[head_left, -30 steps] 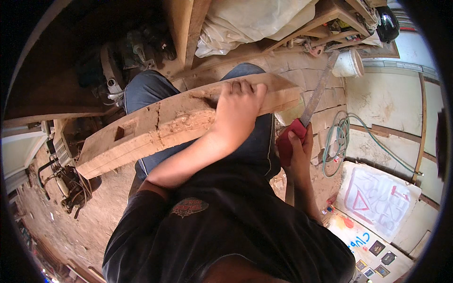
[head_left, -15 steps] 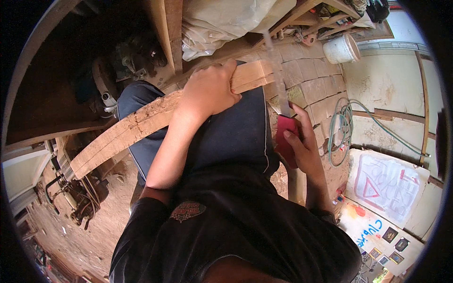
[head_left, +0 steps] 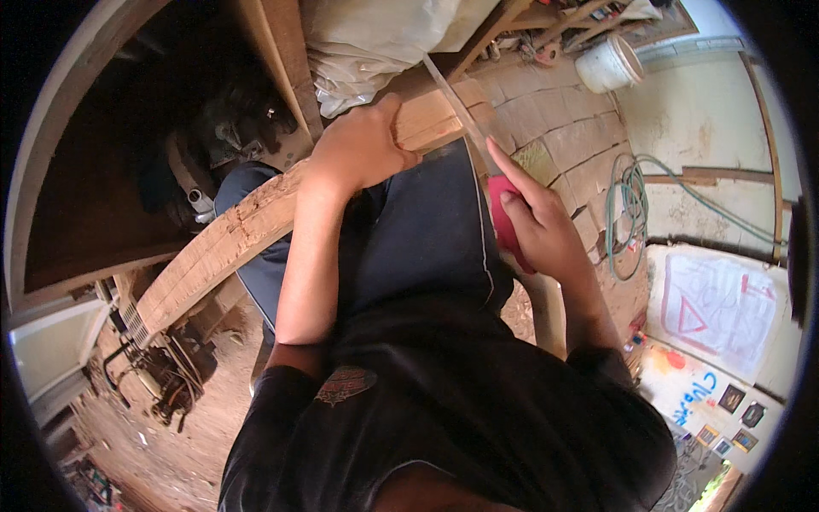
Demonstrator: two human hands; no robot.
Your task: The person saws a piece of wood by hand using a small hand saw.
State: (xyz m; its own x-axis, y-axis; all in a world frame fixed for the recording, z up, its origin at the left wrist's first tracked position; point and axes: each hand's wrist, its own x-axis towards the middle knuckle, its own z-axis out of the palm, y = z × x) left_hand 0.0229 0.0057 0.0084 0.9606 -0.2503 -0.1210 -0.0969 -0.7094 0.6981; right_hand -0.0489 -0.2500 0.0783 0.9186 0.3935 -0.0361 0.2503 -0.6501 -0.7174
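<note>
A long, curved wooden beam (head_left: 223, 232) with rough, cracked edges runs from the lower left up across my lap. My left hand (head_left: 354, 147) wraps over its upper part, fingers closed on the wood. In my right hand (head_left: 546, 229) is a handsaw (head_left: 502, 213) with a red handle, my index finger stretched along it towards the blade. The thin blade slants up and to the left, lying at the beam's far right end. Whether its teeth are in the wood I cannot make out. Beneath the beam are my dark-trousered legs (head_left: 418, 230).
A small engine-like machine (head_left: 162, 371) stands at the lower left near the beam's low end. Ahead are a wooden post (head_left: 277, 64) and pale plastic sheeting (head_left: 375, 43). To the right are a white bucket (head_left: 609, 64), a coiled green hose (head_left: 627, 213) and wall panels.
My right hand has moved up with the saw, whose blade now leans further left across the beam's end. My left hand keeps its hold, and the beam's angle has shifted slightly.
</note>
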